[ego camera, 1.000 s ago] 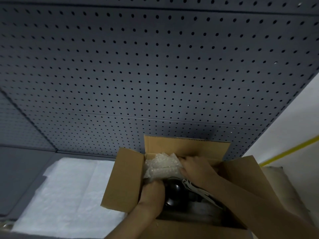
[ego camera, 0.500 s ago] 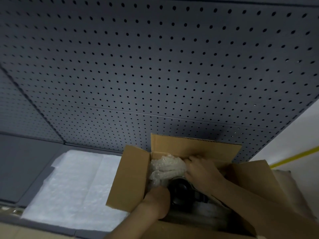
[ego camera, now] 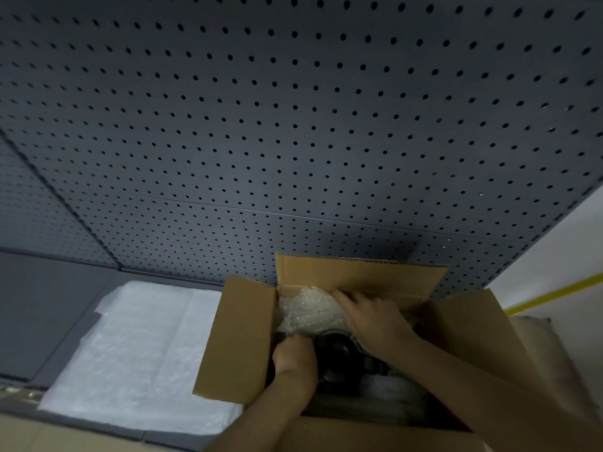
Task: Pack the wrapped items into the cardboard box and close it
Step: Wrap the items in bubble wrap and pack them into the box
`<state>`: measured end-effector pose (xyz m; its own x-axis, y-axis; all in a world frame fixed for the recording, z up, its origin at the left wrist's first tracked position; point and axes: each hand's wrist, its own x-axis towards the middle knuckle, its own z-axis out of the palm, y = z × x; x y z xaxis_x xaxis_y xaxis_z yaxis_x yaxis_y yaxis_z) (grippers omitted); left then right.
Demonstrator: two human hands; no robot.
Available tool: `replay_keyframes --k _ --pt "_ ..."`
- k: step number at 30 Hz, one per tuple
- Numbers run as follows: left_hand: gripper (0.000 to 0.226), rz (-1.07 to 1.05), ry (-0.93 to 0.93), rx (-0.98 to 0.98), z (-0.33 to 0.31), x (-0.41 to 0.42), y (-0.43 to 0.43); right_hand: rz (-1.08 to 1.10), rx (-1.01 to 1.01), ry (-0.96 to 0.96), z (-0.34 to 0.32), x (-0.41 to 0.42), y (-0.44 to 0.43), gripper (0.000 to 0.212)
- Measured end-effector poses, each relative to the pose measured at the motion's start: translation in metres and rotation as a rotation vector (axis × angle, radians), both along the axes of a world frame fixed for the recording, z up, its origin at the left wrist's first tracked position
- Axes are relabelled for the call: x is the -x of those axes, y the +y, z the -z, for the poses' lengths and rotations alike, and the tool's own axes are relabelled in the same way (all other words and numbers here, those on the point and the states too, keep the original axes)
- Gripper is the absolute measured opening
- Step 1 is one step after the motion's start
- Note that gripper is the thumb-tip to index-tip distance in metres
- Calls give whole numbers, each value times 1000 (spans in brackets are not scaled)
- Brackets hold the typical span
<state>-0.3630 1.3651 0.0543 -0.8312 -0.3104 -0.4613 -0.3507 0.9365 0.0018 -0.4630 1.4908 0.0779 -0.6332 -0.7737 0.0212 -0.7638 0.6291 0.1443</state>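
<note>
An open cardboard box [ego camera: 238,337] stands at the lower middle with its flaps raised. Inside, at the far left corner, lies a bundle wrapped in clear bubble wrap [ego camera: 306,313]. In front of it sits a dark round item [ego camera: 339,357], partly hidden. My right hand [ego camera: 375,318] rests flat on the bubble-wrapped bundle, fingers spread and pressing down. My left hand [ego camera: 293,357] is inside the box at its left wall, fingers curled against the dark item. Whether it grips that item is hidden.
A white foam sheet [ego camera: 130,353] lies on the grey worktop left of the box. A dark pegboard wall [ego camera: 293,141] rises right behind the box. A white wall with a yellow stripe [ego camera: 554,293] is at the right.
The view has tilted down a little and the box sits more to the right. My right hand has slid further onto the bubble wrap. My left hand stays low by the dark item.
</note>
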Motion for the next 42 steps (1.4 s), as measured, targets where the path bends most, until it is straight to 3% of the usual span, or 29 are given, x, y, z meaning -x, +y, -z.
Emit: replay_keyframes --k 5,7,11,13,17,19,22,26,29,31,37,39,42 --pt "30 100 -23 42 -6 -8 9 3 -72 -31 1 2 -22 51" --pt "29 136 -46 36 -8 -10 11 -40 -115 -61 3 2 -34 55" --pt "29 131 -36 41 -3 -11 5 -156 -404 -138 -4 -1 -62 24" --pt "29 107 -31 19 -3 -10 1 -150 -486 -125 -5 0 -72 27" --pt "27 89 9 -13 -12 -13 1 -142 -424 -172 -9 4 -62 30" --pt "25 125 107 25 -29 -15 4 -96 -279 -254 -13 8 -42 37" --pt "50 234 317 62 -44 -5 -1 -47 -18 -361 -21 8 4 45" --pt "69 390 228 53 -43 9 -9 -22 -131 -297 -21 9 50 36" --pt "54 421 115 37 -31 20 -12 34 -242 -350 -6 22 40 34" --pt "36 412 118 -10 -28 26 -10 95 -317 -375 7 27 31 22" --pt "21 111 172 -313 -17 36 -11 244 -287 -454 35 24 30 23" --pt "31 -8 136 -410 -7 41 -22 247 -285 -475 34 24 30 19" --pt "29 -250 154 -619 13 44 -32 271 -252 -474 37 23 32 15"
